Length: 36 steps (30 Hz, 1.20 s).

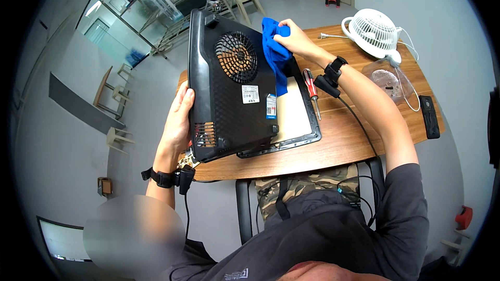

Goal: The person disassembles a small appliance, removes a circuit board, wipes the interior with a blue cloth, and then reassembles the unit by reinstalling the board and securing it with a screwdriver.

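Observation:
A black plastic appliance housing (229,119), with a round fan grille and side vents like an induction cooker's base, stands tilted up over the table's left part. My left hand (179,112) grips its left edge, the thumb on the near face. A blue cloth (274,47) is bunched in my right hand (296,40) and pressed to the housing's upper right edge, part of it hanging down. Behind and below the housing lies a black-framed panel with a cream surface (294,114), partly covered. A red-handled screwdriver (311,84) rests right of that panel.
On the wooden table (359,119) are a white fan (374,32), a clear plastic bag (388,80) and a black flat strip (429,117). Small metal parts (187,158) show under the housing's lower left corner. Cables run from both wrist straps.

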Tool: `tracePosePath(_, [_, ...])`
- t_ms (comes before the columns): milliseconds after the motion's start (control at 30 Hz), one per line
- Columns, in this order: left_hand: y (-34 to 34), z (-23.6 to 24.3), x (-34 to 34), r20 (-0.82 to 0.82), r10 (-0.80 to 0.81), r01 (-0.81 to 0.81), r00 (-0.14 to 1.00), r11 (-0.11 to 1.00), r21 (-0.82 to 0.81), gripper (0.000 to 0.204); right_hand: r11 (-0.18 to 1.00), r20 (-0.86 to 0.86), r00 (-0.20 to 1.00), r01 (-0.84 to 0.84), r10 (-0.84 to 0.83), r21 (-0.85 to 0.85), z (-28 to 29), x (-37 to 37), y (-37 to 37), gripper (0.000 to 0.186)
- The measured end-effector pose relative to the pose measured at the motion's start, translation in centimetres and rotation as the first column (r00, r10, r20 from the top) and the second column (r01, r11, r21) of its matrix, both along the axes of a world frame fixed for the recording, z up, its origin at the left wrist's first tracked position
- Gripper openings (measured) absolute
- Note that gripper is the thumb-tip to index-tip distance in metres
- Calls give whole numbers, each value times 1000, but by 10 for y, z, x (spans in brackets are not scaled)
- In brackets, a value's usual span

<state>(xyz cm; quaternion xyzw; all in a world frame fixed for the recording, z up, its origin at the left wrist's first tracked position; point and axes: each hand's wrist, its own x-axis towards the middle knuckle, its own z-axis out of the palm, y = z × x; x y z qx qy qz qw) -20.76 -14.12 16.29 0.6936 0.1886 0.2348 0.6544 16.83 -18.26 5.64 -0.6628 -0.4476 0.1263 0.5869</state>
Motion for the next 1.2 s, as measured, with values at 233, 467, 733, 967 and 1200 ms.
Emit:
tracePosePath(233, [6, -4, -5, -16, 51, -51, 999, 999, 4, 43, 973, -308, 926, -231, 216, -11, -23, -35, -10, 47])
tracePosePath(467, [12, -7, -12, -17, 77, -77, 997, 997, -8, 43, 908, -164, 913, -396, 374, -137, -11, -83, -46, 46])
tracePosePath(733, [43, -18, -11, -60, 129, -131, 990, 990, -44, 44, 934, 294, 887, -346, 356, -87, -27, -114, -76, 44])
tracePosePath(967, [101, -45, -13, -148, 109, -139, 983, 968, -210, 39, 910, 280, 872, -343, 401, -234, -60, -125, -64, 47])
tracePosePath(1200, [121, -68, -26, -272, 223, -253, 936, 964, -82, 37, 893, 231, 878, -354, 420, -278, -64, -130, -59, 49])
